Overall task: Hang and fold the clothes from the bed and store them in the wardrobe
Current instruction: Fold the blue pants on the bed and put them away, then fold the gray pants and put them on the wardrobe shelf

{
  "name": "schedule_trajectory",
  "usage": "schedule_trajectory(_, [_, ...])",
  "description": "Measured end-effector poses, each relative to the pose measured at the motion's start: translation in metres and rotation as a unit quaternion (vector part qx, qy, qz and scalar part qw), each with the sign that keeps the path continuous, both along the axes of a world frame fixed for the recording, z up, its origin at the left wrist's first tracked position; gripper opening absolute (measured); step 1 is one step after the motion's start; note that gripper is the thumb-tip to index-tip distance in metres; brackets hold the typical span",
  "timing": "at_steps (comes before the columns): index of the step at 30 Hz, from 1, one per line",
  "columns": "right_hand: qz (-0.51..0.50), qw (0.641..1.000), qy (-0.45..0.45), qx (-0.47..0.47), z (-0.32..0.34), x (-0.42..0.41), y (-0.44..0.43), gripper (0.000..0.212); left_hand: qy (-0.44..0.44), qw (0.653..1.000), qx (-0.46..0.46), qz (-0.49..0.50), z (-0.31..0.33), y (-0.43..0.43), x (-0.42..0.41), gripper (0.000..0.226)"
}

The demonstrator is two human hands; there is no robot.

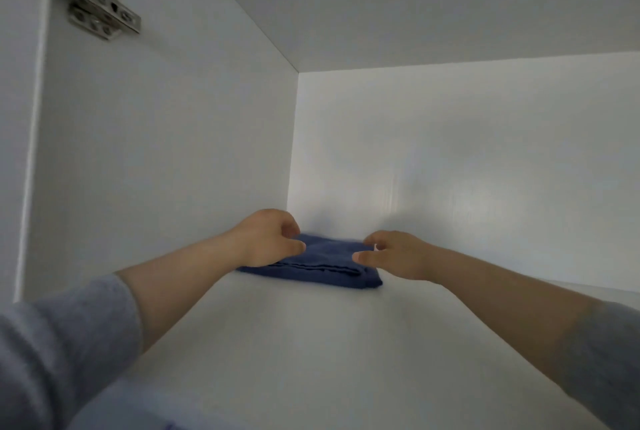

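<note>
- Door hinge (pixel 100 10), top left on the wardrobe side wall (pixel 156 135). Not in play (background only).
- Left hand (pixel 268 237): the risk I see is the thumb snagging the top layer if the hand pulls straight back, which would drag the fold open. Grip: over the left end of the folded blue cloth (pixel 322 265), fingers loosely curled, thumb out, nothing visibly pinched. Can't tell if the palm touches the fabric (the hand hides that end).
- Folded blue cloth: flat on the shelf (pixel 311 343), deep in near its back-left corner, close to the back wall (pixel 450 152). Stacked layers show along its front edge. It sits slightly askew to the shelf's back edge, so a later stack beside it could crowd it.
- Right hand (pixel 394 254): same snag risk, and a nudge here would push the cloth toward the side wall and bunch it. Grip: at the cloth's right end, thumb pointing across the top layer, fingers half curled with a moderate gap, holding nothing.
- Placing looks nearly done (a guess).
</note>
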State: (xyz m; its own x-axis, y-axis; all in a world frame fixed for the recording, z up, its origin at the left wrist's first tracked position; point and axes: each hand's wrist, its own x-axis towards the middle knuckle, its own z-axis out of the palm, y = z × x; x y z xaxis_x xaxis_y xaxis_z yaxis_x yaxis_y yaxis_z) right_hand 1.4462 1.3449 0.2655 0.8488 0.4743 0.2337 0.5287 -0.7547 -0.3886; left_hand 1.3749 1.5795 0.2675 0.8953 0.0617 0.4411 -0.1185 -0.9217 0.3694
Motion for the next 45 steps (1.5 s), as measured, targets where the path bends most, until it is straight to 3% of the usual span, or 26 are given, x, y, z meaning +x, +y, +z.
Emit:
schedule_trajectory(4, [-0.022,1.000,-0.013,-0.012,0.007,-0.068,-0.023,0.058,-0.040,0.996,-0.049,-0.057,0.003,-0.024,-0.041,0.037])
schedule_trajectory(9, [-0.096,0.991,-0.022,0.088,-0.001,-0.174,-0.057,0.050,-0.090,0.970,-0.122,-0.191,-0.013,-0.069,-0.109,0.020])
schedule_trajectory(17, [-0.228,0.956,-0.071,0.171,-0.029,-0.351,-0.120,0.038,-0.035,0.892,-0.196,-0.406,-0.035,-0.165,-0.216,0.025])
schedule_trajectory(22, [-0.313,0.934,-0.093,0.143,-0.032,-0.443,-0.153,0.041,-0.006,0.849,-0.196,-0.491,-0.031,-0.218,-0.264,0.025])
schedule_trajectory(34, [-0.509,0.828,-0.185,0.144,-0.037,-0.666,-0.236,0.037,0.034,0.682,-0.201,-0.703,-0.033,-0.368,-0.412,0.021])
schedule_trajectory(45, [-0.618,0.728,-0.216,0.202,-0.086,-0.858,-0.306,0.028,0.121,0.537,-0.210,-0.808,-0.076,-0.487,-0.576,0.021])
